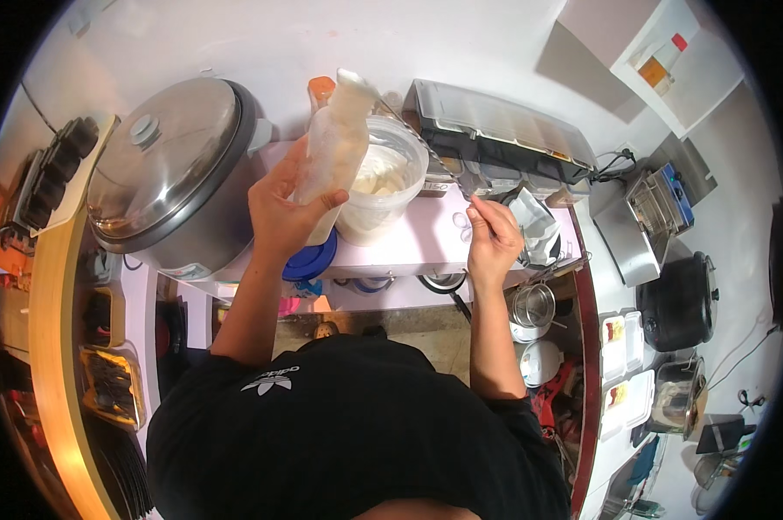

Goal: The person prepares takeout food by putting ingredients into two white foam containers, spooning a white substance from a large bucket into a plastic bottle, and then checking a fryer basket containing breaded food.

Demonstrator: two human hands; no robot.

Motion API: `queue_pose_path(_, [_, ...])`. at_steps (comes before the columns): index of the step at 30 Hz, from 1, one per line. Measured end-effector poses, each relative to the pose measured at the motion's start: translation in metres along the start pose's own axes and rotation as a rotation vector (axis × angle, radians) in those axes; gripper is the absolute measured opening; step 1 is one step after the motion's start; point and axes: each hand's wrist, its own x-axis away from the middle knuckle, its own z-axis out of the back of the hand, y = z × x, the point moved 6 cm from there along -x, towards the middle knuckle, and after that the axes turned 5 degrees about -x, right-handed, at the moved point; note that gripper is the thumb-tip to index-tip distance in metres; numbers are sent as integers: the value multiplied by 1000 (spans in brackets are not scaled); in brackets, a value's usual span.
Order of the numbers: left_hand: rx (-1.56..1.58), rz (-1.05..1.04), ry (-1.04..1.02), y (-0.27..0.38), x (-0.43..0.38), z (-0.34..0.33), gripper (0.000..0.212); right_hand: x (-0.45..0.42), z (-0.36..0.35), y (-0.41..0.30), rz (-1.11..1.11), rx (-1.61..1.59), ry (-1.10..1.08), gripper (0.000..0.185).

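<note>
My left hand (280, 203) grips a translucent plastic squeeze bottle (337, 146), tilted, with white cream around its upper end. Between the thumb and fingers of my right hand (495, 240) is the end of a long, thin twisted-handle bar spoon (425, 142). The spoon's far end meets the bottle's cream-covered mouth; its bowl is hard to make out. Just behind and right of the bottle stands a clear plastic tub (391, 201) with thick white cream (382, 162) inside. A blue round lid (313, 261) lies at the shelf's front edge, below my left hand.
A large rice cooker (170, 169) stands at left. Behind the tub is an orange-capped container (321, 88). A lidded condiment caddy (502, 123) runs along the wall at right. Beyond my right hand sits a paper-lined black container (536, 227). A deep fryer (651, 208) is farther right.
</note>
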Motion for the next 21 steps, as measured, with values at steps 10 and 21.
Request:
queue_pose_path(10, [-102,-11,-33,-9,3,6,74,-23,41,-20,164,153,-59,37])
queue_pose_path(21, [83,-68,218,-40,5,36,79,-72,34,-42,225,651,-247,29])
